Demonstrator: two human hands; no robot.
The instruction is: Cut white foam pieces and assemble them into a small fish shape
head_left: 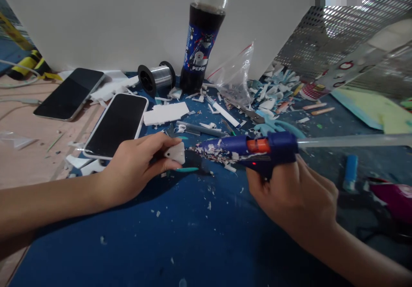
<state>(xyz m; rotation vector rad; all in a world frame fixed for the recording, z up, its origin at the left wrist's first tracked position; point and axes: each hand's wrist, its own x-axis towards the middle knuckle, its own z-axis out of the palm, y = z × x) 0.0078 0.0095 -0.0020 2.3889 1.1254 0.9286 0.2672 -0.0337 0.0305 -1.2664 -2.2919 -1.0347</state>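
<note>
My right hand [289, 192] is wrapped round the handle of a blue glue gun [254, 149] with an orange band, a clear glue stick [354, 140] sticking out of its back. Its crusted nozzle points left at a small white foam piece [175, 152]. My left hand [135, 167] pinches that piece between thumb and fingers just above the blue mat [180, 235]. A teal-handled tool [186, 169] lies under the piece.
Two phones [116, 124] [69, 93] lie at the left, a wire spool [156, 77] and a Pepsi bottle [201, 42] behind. White foam offcuts [165, 112], a plastic bag [234, 77], scraps and pencils crowd the back right. A pink object [392, 197] sits at right.
</note>
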